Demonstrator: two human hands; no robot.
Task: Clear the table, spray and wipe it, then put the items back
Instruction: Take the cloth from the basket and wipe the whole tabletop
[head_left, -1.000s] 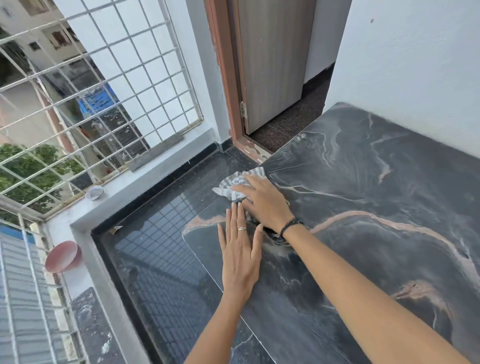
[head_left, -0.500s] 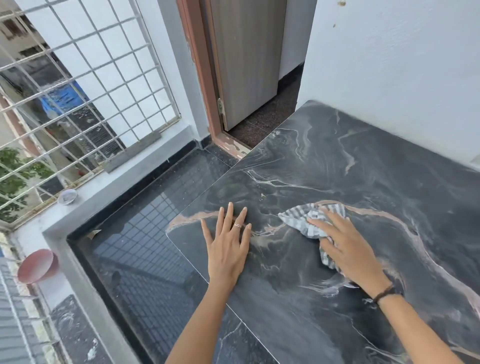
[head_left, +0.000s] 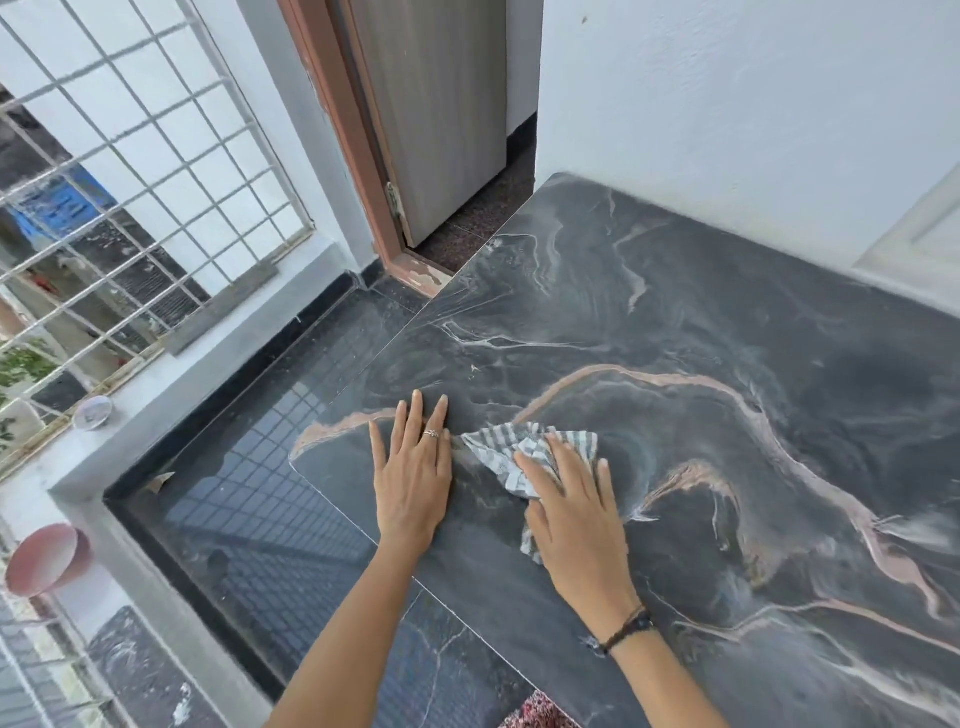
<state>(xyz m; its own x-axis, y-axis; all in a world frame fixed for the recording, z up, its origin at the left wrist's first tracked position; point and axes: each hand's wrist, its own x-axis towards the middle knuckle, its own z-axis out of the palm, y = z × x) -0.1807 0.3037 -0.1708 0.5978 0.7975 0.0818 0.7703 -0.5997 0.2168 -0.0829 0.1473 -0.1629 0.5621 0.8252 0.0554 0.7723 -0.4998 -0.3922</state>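
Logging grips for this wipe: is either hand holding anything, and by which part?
Nothing is gripped. The right hand presses flat on the middle of the cloth; the left hand lies flat on the table.

Dark marble-patterned table top (head_left: 675, 312), smooth with a dull sheen; grey-and-white striped woven cloth (head_left: 511, 457), soft and crumpled; glossy black stone floor (head_left: 249, 467); white metal window grille (head_left: 130, 156); matt grey wood-grain door (head_left: 441, 104)
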